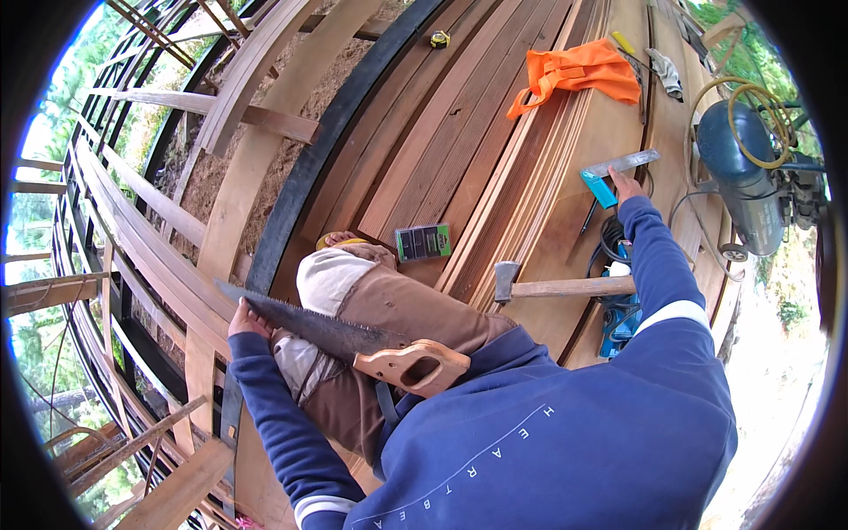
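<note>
Where long brown boards (442, 150) lie side by side, a person in a blue top (548, 424) sits with bent legs. To the person's right is a big dark tank (751, 168) with a yellow hose (761, 159) looped on it.

Next in size is the saw (322, 329). It lies slanted across the person's lap, its wooden handle close to the tummy and its thin end out to the left. The left hand (249, 321) is at that thin end, with the fingers pinching the blade.

An axe (565, 288) with a wooden handle lies by the right arm, partly hidden by the sleeve. Farther off, an orange cloth (583, 69) sits in a heap on the boards.

The square (601, 187), blue with a metal arm, is out to the right. The right hand (626, 187) touches it, but I cannot tell if the fingers are closed around it.

A green and black pack (422, 243) lies just past the knees. Far up the boards is a little yellow and black tape measure (440, 40). Thinnest of all, a dark pen (587, 218) lies near the square.
</note>
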Demonstrator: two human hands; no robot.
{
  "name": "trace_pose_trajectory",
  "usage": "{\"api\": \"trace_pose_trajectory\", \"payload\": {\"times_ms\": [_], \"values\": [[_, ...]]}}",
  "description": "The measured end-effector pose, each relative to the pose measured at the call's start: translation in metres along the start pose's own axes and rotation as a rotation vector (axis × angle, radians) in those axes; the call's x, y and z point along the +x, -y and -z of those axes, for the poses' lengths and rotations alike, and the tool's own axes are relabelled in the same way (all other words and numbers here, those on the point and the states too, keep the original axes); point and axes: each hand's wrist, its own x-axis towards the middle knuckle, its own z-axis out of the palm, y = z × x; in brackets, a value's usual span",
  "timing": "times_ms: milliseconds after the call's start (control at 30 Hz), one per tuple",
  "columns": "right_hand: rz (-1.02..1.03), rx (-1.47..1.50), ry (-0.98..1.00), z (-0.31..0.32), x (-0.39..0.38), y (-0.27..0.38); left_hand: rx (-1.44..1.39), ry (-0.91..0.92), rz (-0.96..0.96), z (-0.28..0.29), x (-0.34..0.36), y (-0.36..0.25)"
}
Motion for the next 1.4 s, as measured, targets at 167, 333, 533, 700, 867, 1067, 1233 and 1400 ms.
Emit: {"api": "trace_pose_trajectory", "payload": {"times_ms": [167,333,533,700,867,1067,1233,1400], "values": [[-0.020,0.014,-0.063,-0.004,0.017,0.007,0.000,0.118,-0.286,0.070,0.025,0.013],[-0.328,0.077,-0.071,0.034,0.001,0.031,-0.205,-0.280,-0.310,-0.027,-0.052,-0.008],[-0.386,0.233,-0.338,0.035,0.064,0.021,-0.471,0.058,-0.456,0.073,-0.058,-0.015],[-0.506,0.291,-0.413,0.042,0.146,-0.018,-0.403,-0.089,-0.383,-0.019,-0.083,-0.005],[-0.568,0.286,-0.651,0.044,0.240,-0.072,-0.298,-0.128,-0.382,-0.106,-0.105,0.012],[-0.663,0.036,-0.905,-0.009,0.283,-0.108,-0.232,-0.184,-0.344,-0.152,-0.115,0.022],[-0.388,0.179,-0.891,0.011,0.281,-0.117,-0.168,-0.227,-0.332,-0.175,-0.127,0.031],[-0.520,0.416,-0.953,0.022,0.315,-0.132,-0.152,-0.265,-0.315,-0.200,-0.130,0.055]]}}
